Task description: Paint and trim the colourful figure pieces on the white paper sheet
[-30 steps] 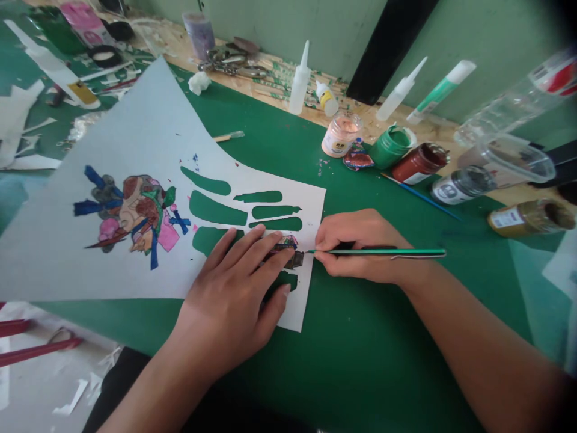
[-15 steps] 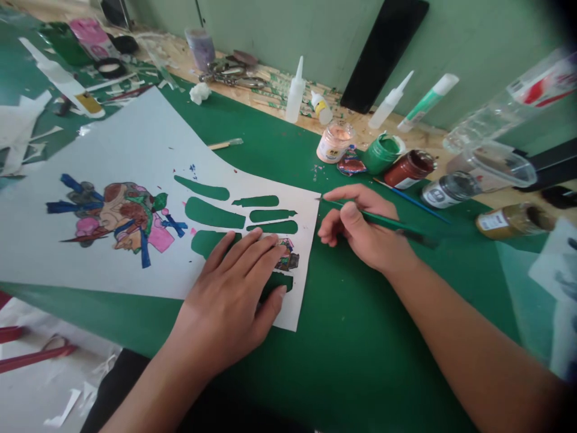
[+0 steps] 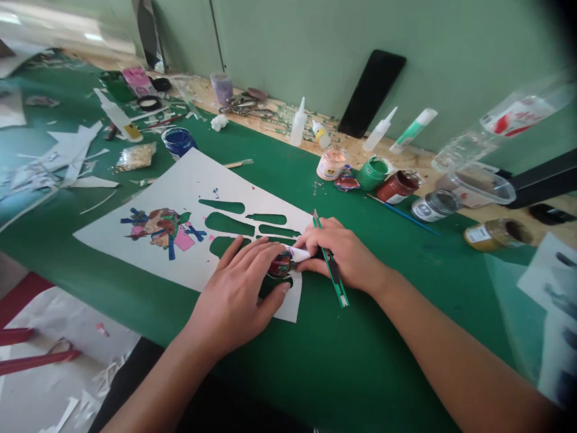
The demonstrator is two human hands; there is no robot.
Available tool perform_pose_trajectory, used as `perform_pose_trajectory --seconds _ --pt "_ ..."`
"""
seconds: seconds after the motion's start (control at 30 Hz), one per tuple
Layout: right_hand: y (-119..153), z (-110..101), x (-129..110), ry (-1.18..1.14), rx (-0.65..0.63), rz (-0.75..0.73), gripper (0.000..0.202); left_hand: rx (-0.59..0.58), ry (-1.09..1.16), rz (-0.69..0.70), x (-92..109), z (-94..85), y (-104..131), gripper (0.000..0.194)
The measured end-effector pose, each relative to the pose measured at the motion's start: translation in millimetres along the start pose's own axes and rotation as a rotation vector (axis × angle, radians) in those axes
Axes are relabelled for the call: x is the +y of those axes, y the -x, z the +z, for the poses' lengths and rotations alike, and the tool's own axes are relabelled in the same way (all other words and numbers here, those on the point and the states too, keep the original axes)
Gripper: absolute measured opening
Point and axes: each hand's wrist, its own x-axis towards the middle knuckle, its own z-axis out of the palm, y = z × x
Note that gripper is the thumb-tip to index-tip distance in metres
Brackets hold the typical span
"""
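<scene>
A sheet of white paper (image 3: 155,198) with several cut-out openings and a painted pattern lies on the green table. Flat on its right part rests my left hand (image 3: 246,279), fingers spread, holding nothing. My right hand (image 3: 345,249) carries a green craft knife (image 3: 333,270) between its fingers, blade pointing away from me. The thumb and a fingertip of the same hand are at a small painted paper piece (image 3: 283,263) beside my left fingers. That piece's white edge stands curled up; whether it is fully loose I cannot tell.
Along the back right stand open paint jars, among them a green one (image 3: 374,173) and a red-brown one (image 3: 399,186), with a blue brush (image 3: 406,215) near them. A blue paint jar (image 3: 179,143) is behind the paper. Paper scraps (image 3: 67,156) lie at left.
My right hand has moved left onto the paper's right edge, and the craft knife has turned upright in it. The small painted piece now lifts at its edge. The view has shifted.
</scene>
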Motion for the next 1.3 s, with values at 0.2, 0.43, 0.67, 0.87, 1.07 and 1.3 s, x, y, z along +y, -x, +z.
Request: perform_pose_trajectory --seconds 0.2,0.43,0.67,0.87,1.07,1.3 --pt "-1.0 2.5 -13.1 -0.141 0.149 0.117 0.023 0.212 0.003 0.044 -1.4 2.4 -0.3 0.029" --pt "-6.3 4.8 -21.7 -0.097 0.168 -0.058 0.02 0.48 -0.006 0.139 -3.7 2.0 4.7 0.019" --pt "-1.7 2.1 -17.0 -0.068 0.115 0.0 0.026 0.41 0.021 0.104 -5.9 3.1 7.5 0.023" --pt "-0.9 0.6 -17.1 -0.063 0.098 0.087 0.02 0.155 0.108 0.175 -10.9 -6.9 5.1 0.04" --pt "-3.9 2.7 -21.6 0.241 -0.036 -0.091 0.02 0.049 0.027 0.146 -20.4 -19.4 0.0 0.033" --pt "3.8 -3.8 -22.9 -0.199 0.091 0.096 0.052 -0.021 -0.086 0.116 -33.7 -15.1 -0.5 0.03"
